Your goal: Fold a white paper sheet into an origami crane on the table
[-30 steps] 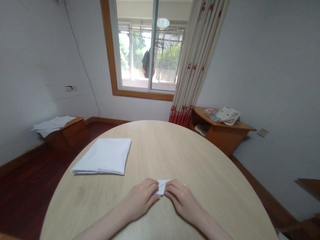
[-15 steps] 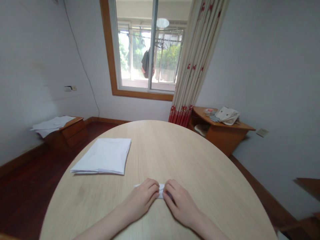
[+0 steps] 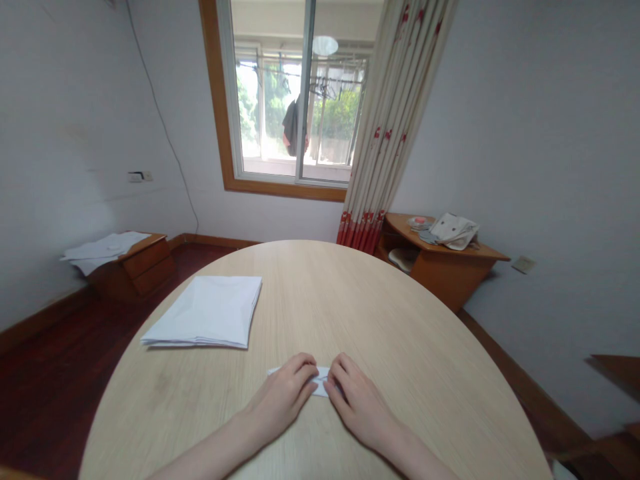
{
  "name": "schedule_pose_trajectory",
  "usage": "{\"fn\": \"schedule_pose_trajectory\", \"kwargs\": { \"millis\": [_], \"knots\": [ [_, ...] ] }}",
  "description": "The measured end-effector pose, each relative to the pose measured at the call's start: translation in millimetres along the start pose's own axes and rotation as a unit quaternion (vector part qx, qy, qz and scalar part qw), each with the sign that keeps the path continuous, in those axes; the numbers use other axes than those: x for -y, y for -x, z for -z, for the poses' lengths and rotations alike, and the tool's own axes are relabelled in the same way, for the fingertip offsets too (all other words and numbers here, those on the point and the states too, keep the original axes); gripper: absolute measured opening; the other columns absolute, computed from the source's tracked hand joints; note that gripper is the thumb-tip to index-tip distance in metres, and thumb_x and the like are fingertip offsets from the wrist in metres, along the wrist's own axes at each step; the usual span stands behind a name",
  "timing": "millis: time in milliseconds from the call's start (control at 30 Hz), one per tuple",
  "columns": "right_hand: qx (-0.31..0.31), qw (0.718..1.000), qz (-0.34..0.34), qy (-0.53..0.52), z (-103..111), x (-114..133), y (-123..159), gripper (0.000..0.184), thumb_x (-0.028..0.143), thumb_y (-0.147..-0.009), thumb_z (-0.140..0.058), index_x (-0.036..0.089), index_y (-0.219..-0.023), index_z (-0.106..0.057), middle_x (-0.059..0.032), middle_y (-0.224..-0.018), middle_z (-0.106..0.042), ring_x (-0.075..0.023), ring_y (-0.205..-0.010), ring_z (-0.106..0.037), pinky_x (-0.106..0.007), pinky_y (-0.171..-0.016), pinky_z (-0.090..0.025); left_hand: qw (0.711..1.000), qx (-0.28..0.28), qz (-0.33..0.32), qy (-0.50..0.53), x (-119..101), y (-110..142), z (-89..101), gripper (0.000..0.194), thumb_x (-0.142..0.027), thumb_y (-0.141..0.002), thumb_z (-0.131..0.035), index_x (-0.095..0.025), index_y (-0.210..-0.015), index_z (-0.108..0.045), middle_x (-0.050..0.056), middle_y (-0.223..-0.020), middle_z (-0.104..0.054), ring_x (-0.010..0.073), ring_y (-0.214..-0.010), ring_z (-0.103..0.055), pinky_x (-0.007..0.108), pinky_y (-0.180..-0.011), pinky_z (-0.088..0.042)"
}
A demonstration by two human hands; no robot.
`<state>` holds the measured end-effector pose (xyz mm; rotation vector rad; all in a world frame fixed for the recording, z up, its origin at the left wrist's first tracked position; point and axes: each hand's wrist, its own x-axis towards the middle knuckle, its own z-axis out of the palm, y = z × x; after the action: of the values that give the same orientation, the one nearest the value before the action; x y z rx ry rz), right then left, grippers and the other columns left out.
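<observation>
The person's L hand (image 3: 283,395) & R hand (image 3: 358,408) sit close together near the edge of the desk, both curled down w/ fingertips on a small folded piece of white paper (image 3: 323,377). Neither hand is released or clenched into a fist: they bear on the paper from either side, pressing it to the desk rather than lifting it. The paper lies flat on the desk between the hands, mostly under the fingers (only its L tip & a strip in the gap show, so the exact fold is hard to tell). The desk (image 3: 360,300) is a big oval top in pale wood grain. Left of the hands, well apart from them, lies a neat square stack of white paper sheets (image 3: 203,312). Beyond the desk on the L, a low brown wooden cabinet w/ 2 drawers (image 3: 145,270) carries loose white sheets (image 3: 103,248). On the R, a curved orange-brown wooden corner unit (image 3: 445,277) carries a cream cloth bag (image 3: 453,231) & a small round dish w/ a red top (image 3: 419,221). The floor is dark red polished wood (image 3: 65,393). Ahead is a wood-framed sliding window (image 3: 220,113) beside a cream curtain w/ red flowers (image 3: 395,113).
</observation>
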<state>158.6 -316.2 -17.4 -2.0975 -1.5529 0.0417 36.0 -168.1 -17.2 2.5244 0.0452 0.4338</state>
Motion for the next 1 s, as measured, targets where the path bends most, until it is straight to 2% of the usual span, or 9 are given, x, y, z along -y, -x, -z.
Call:
{"fn": "schedule_pose_trajectory", "kwargs": {
  "millis": [233, 500, 667, 1000],
  "knots": [
    [-0.012, 0.999, 0.017, 0.043, -3.6, -0.2, -1.5, 0.013, 0.016, -0.094, -0.04, 0.02, -0.084, -0.048, -0.0036, -0.086, -0.054, -0.0171, -0.073, -0.057, -0.028, -0.062, -0.046, 1.0, -0.003, 0.01, -0.025, -2.2, -0.3, -1.9, 0.014, -0.013, -0.092, -0.05, -0.018, -0.104, -0.058, 0.005, -0.108, -0.059, 0.0189, -0.096, -0.061, 0.03, -0.084, -0.05],
    [0.009, 0.995, 0.017, 0.102, -3.9, 1.6, -4.3, 0.009, 0.014, -0.091, -0.047, 0.018, -0.084, -0.051, -0.0049, -0.086, -0.055, -0.0208, -0.079, -0.055, -0.033, -0.067, -0.045, 0.999, -0.021, 0.003, -0.044, -0.3, -1.9, -5.0, 0.011, -0.013, -0.089, -0.057, -0.018, -0.098, -0.06, 0.004, -0.102, -0.062, 0.0206, -0.096, -0.059, 0.033, -0.085, -0.047],
    [0.033, 0.997, 0.001, 0.066, 3.6, 2.9, -5.5, 0.006, 0.013, -0.089, -0.051, 0.019, -0.086, -0.051, -0.0049, -0.091, -0.055, -0.0215, -0.085, -0.052, -0.035, -0.074, -0.044, 0.997, -0.02, -0.009, -0.071, 0.9, -5.3, -0.1, 0.008, -0.017, -0.088, -0.063, -0.019, -0.095, -0.061, 0.002, -0.096, -0.064, 0.0221, -0.093, -0.056, 0.037, -0.085, -0.042],
    [0.076, 0.996, -0.042, -0.009, 12.8, 3.0, -8.0, 0.01, 0.012, -0.088, -0.054, 0.022, -0.09, -0.054, -0.0031, -0.097, -0.053, -0.0206, -0.094, -0.05, -0.034, -0.082, -0.039, 0.998, 0.021, 0.029, -0.053, 2.6, -8.6, 9.7, 0.015, -0.026, -0.085, -0.07, -0.024, -0.099, -0.062, 0.0, -0.103, -0.063, 0.0213, -0.099, -0.053, 0.036, -0.086, -0.033]
  ]
}}
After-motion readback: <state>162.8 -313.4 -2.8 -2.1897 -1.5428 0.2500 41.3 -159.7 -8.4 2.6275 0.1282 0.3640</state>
